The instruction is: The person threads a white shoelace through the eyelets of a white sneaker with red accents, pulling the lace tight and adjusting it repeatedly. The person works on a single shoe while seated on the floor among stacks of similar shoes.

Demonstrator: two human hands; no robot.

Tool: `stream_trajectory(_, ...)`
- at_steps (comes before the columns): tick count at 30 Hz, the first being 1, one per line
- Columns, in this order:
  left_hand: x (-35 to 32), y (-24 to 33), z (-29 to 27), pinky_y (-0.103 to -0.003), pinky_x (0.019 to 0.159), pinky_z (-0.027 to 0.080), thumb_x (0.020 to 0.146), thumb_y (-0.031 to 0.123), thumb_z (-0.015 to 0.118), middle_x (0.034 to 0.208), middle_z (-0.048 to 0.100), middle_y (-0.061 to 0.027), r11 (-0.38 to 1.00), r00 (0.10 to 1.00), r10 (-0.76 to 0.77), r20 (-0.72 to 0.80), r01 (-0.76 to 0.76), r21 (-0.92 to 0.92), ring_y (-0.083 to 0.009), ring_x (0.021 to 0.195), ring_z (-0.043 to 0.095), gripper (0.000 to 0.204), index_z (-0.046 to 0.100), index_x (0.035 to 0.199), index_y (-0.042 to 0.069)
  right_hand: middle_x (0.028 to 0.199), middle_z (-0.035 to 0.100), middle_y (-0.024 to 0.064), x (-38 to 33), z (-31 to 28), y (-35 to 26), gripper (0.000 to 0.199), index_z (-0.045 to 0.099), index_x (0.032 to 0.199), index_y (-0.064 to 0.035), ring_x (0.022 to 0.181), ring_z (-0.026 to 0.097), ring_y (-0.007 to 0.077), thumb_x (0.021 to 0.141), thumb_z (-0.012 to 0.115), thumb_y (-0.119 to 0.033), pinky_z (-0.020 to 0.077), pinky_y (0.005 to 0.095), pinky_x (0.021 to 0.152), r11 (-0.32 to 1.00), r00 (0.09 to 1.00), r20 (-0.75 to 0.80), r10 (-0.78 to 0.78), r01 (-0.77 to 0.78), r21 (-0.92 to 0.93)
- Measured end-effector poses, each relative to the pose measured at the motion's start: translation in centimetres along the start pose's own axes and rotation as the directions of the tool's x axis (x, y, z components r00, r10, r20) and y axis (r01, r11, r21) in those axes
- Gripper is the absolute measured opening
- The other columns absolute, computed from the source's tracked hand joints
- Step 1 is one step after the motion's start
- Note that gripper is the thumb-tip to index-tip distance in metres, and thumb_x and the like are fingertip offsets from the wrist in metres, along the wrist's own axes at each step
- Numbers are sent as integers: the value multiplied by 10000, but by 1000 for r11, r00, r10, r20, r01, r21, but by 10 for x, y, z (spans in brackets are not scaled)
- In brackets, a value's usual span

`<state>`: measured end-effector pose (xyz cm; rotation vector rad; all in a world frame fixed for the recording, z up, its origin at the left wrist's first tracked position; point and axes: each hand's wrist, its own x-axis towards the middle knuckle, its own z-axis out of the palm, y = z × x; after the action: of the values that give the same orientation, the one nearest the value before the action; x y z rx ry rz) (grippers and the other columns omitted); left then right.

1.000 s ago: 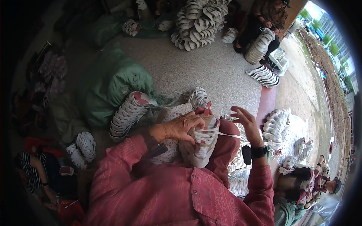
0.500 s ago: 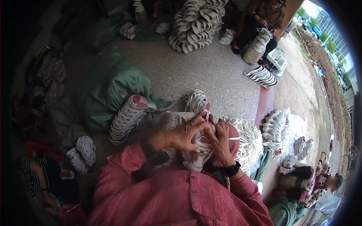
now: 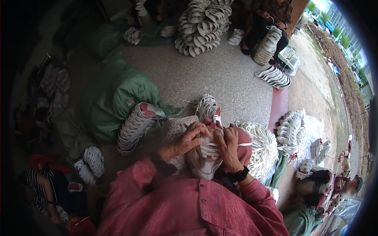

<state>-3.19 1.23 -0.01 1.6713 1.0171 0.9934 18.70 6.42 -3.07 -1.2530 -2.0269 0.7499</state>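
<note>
In front of my chest sits a white and pinkish-red shoe upper (image 3: 205, 167), its toe toward me and white lace strips crossing its front. My left hand (image 3: 185, 141) curls its fingers over the upper's left edge near the tongue. On the opposite edge, my right hand (image 3: 229, 151) grips with bent fingers, a dark watch (image 3: 239, 175) on its wrist. What the fingertips pinch is partly hidden. Just beyond my hands stands a row of nested shoe uppers (image 3: 206, 107). A reddish-brown cloth piece (image 3: 244, 145) lies beside my right hand.
Right of me is a thick bundle of white laces (image 3: 258, 143), with stacked uppers (image 3: 289, 131) behind it. To the left are a nested stack of uppers (image 3: 136, 128) and a green sack (image 3: 118, 92). Co-workers sit at far right, lower right and lower left.
My left hand has opened from a pinch over the laces and shifted slightly left along the upper. More of the lacing now shows. My right hand stays on the right edge.
</note>
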Motion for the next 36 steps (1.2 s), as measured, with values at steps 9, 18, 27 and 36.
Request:
stream_trajectory(9, 9, 32, 32, -454, 1058, 384, 883, 279, 683, 1179, 541, -116, 664, 978, 158, 140, -210, 718, -324, 1182, 485, 298, 641, 1097, 75, 1048, 599, 97, -5, -59, -20, 339, 589, 1223, 6, 965, 557, 206, 1075, 494, -284, 450, 326, 890, 868, 980, 119, 160, -197, 456)
stream_trajectory(18, -3, 106, -27, -424, 928, 378, 1099, 396, 412, 1002, 585, -61, 999, 786, -6, 618, 27, -25, -194, 967, 511, 424, 590, 878, 81, 983, 644, 144, -25, -98, -7, 280, 659, 1068, -7, 884, 622, 308, 1022, 579, -271, 471, 375, 841, 928, 911, 254, -325, 359, -101)
stream_trajectory(27, -115, 152, -139, -327, 740, 364, 1121, 286, 375, 665, 418, 32, 576, 775, 161, -611, -576, -580, -125, 643, 439, 353, 451, 804, 150, 980, 657, 68, -53, -151, 9, 272, 694, 962, -19, 915, 599, 189, 1010, 622, -277, 435, 330, 897, 669, 885, 429, 180, -429, 606)
stream_trajectory(36, -213, 112, -214, -242, 573, 299, 1106, 210, 429, 745, 350, 7, 455, 615, -62, -786, -683, -571, -97, 625, 320, 248, 565, 1080, 3, 922, 577, 74, -92, -224, 125, 168, 572, 990, 7, 925, 565, 230, 1022, 584, -157, 366, 484, 1123, -462, 919, -128, 373, 304, 833)
